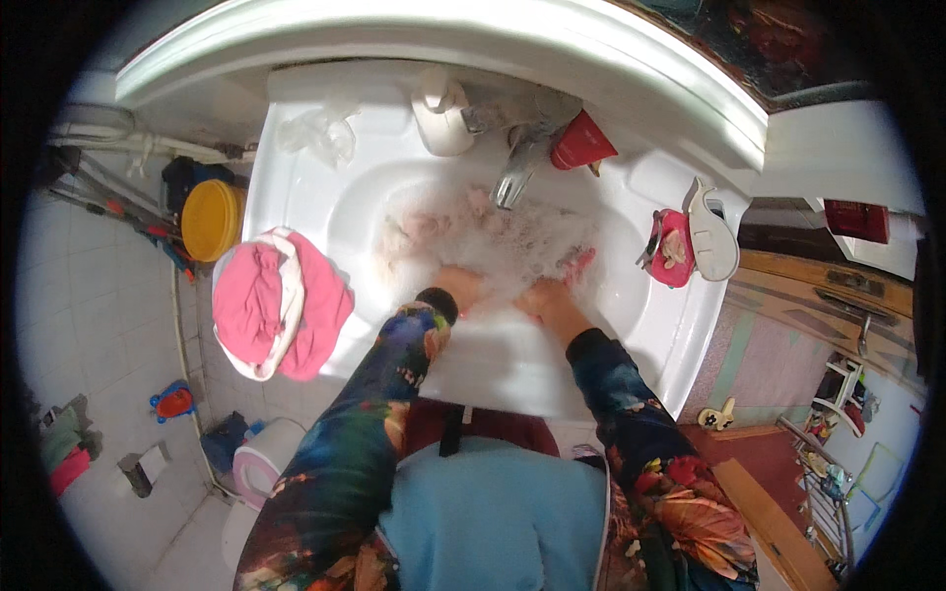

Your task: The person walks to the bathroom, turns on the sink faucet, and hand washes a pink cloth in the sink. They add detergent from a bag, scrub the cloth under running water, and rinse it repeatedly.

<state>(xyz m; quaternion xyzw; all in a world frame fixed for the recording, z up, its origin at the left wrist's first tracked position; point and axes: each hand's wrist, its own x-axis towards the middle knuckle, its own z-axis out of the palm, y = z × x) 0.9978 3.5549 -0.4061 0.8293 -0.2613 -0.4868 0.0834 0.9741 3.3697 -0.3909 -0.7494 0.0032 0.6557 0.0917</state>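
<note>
Both hands are down in the cloudy, sudsy water (pixel 510 236) of a white washbasin (pixel 480 384). My left hand (pixel 460 287) is wet at the near side of the water, its fingers hidden by foam. A short way to its right, my right hand (pixel 545 299) also dips in, fingertips out of sight. Pale pinkish fabric (pixel 425 221) shows through the suds beyond the hands. Just past my right hand, a bit of reddish-pink cloth (pixel 580 264) breaks the surface. Whether either hand grips cloth is hidden. The metal faucet (pixel 514 177) points down over the water.
A pink and white garment (pixel 247 295) lies bunched on the basin's left edge. Behind stand a white pump bottle (pixel 443 118), a clear plastic bag (pixel 325 137) and a red container (pixel 582 144). A pink soap dish (pixel 676 270) and white whale-shaped holder (pixel 713 236) sit right.
</note>
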